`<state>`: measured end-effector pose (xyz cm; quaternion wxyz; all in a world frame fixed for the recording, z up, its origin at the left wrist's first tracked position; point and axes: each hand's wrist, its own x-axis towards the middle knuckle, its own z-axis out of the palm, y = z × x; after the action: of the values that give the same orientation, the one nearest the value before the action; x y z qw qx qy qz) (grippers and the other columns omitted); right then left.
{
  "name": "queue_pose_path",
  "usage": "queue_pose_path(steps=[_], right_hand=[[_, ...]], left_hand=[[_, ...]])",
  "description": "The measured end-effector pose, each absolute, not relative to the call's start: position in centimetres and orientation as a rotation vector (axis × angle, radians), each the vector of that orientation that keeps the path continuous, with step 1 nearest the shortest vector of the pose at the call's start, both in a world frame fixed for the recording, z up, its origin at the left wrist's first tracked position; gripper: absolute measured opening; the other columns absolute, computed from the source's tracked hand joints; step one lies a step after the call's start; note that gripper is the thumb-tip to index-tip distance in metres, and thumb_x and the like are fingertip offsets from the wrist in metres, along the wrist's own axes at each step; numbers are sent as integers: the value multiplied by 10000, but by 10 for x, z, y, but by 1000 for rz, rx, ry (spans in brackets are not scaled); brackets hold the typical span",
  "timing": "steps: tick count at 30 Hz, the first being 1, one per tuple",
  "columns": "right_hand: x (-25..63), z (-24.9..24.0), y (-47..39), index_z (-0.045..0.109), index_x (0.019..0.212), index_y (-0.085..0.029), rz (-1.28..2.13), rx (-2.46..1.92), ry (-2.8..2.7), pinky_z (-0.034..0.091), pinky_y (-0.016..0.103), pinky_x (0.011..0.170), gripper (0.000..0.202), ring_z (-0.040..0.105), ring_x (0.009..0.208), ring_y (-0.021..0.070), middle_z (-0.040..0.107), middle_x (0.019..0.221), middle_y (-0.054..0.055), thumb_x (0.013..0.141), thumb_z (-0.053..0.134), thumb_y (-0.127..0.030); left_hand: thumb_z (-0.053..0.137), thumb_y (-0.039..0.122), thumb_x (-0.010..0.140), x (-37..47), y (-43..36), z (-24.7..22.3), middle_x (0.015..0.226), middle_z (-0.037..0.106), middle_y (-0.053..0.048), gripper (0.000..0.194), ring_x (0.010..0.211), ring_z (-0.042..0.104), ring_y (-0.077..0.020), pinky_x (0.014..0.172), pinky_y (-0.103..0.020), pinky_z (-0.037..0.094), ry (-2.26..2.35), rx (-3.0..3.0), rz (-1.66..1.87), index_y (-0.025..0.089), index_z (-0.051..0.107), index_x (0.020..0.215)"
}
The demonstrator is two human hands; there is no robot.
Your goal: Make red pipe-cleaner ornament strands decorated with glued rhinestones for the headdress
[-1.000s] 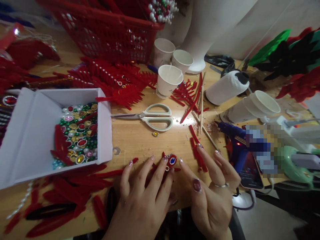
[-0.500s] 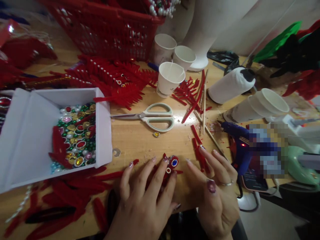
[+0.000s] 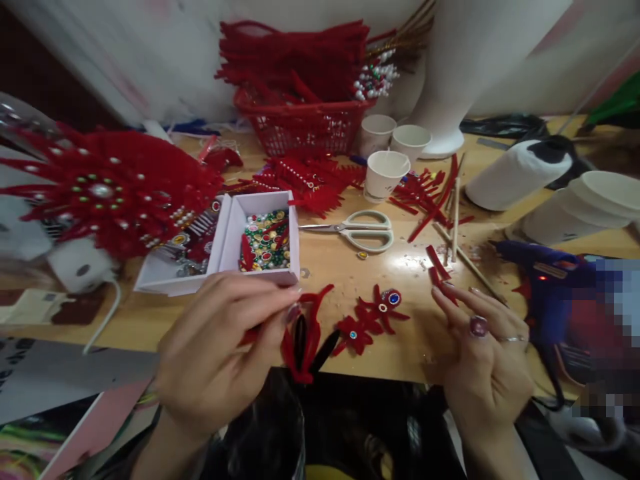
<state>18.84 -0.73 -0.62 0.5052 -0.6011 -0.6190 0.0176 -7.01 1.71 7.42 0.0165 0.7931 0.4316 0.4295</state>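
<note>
Since the earlier frame the left hand [image 3: 215,347] has come off the jewelled red ornament [image 3: 367,321] and gone left to the red loops [image 3: 313,327] and black petals [image 3: 327,350] near the edge of the surface [image 3: 345,280]. The view has also swung, showing more of the left side.

The ornament now lies flat and uncovered between the two hands, touching neither. It looks light and soft, fuzzy like pipe cleaner, so it should bend and squash easily without slipping. Its blue stone [image 3: 393,299] looks hard and smooth, and could come loose if pulled. A bare red petal at the rim seems the better place to take hold.

The left thumb and forefinger are drawn close together just beside the loops; whether they pinch anything I cannot tell. The loops look as light and bendable as the ornament, best held low where they gather.

The right hand [image 3: 493,360] has its fingers stretched out and the thumb apart, fingertips at the near end of the red strips [image 3: 438,262], to the right of the ornament.
</note>
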Motion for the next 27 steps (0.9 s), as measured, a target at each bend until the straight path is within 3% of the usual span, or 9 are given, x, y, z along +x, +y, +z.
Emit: queue_pose_path(steps=[3, 5, 9, 13, 16, 22, 27], right_hand=[[190, -7, -7, 703, 1201, -200, 36, -1406, -1561, 336, 521, 1036, 346, 510, 1187, 279, 655, 1174, 91, 1034, 401, -236], [190, -6, -6, 714, 1166, -159, 27, -1387, -1623, 333, 521, 1024, 363, 503, 1185, 286, 657, 1155, 113, 1035, 386, -243], [190, -4, -5, 723, 1118, -137, 7, -1369, -1672, 347, 508, 988, 380, 503, 1141, 282, 662, 1128, 122, 1040, 365, -237], [190, -5, -6, 721, 1113, -155, -6, -1357, -1692, 369, 494, 971, 363, 501, 1116, 273, 669, 1112, 103, 1038, 372, -220], [191, -6, -6, 723, 1102, -170, -27, -1343, -1729, 377, 491, 977, 360, 496, 1132, 272, 672, 1107, 90, 1033, 372, -203], [191, -5, -6, 732, 1090, -205, -57, -1364, -1845, 363, 514, 1014, 355, 456, 1177, 281, 660, 1148, 84, 1022, 384, -182], [190, -5, -5, 718, 1147, -176, -46, -1428, -1944, 357, 555, 1036, 364, 405, 1232, 310, 619, 1232, 119, 1030, 375, -212]], left_hand=[[751, 280, 834, -83, -5, 62, 925, 690, -20, 246, 872, 614, -178, 831, -364, 485, 1201, 2648, 1061, 193, 666, 1047], [704, 353, 869, -83, -17, 45, 1063, 710, -66, 289, 1004, 617, -229, 945, -445, 444, 1153, 2712, 852, 190, 669, 1105], [595, 232, 944, -81, -23, 18, 1116, 737, -29, 150, 1079, 607, -235, 993, -459, 402, 1150, 2737, 823, 235, 698, 1054], [514, 104, 957, -96, -14, 12, 1045, 758, -28, 230, 1019, 610, -234, 977, -476, 410, 1200, 2794, 900, 206, 692, 1060], [563, 71, 918, -106, -10, 14, 1015, 759, -63, 201, 963, 610, -255, 921, -492, 446, 1282, 2886, 873, 160, 687, 1050], [595, 79, 900, -72, -21, 14, 1037, 743, -85, 187, 982, 612, -246, 925, -466, 459, 1258, 2804, 1019, 149, 685, 1048], [544, 258, 963, -29, -18, 9, 1268, 689, -106, 324, 1185, 587, -262, 1055, -457, 348, 1253, 2764, 951, 120, 609, 1249]])
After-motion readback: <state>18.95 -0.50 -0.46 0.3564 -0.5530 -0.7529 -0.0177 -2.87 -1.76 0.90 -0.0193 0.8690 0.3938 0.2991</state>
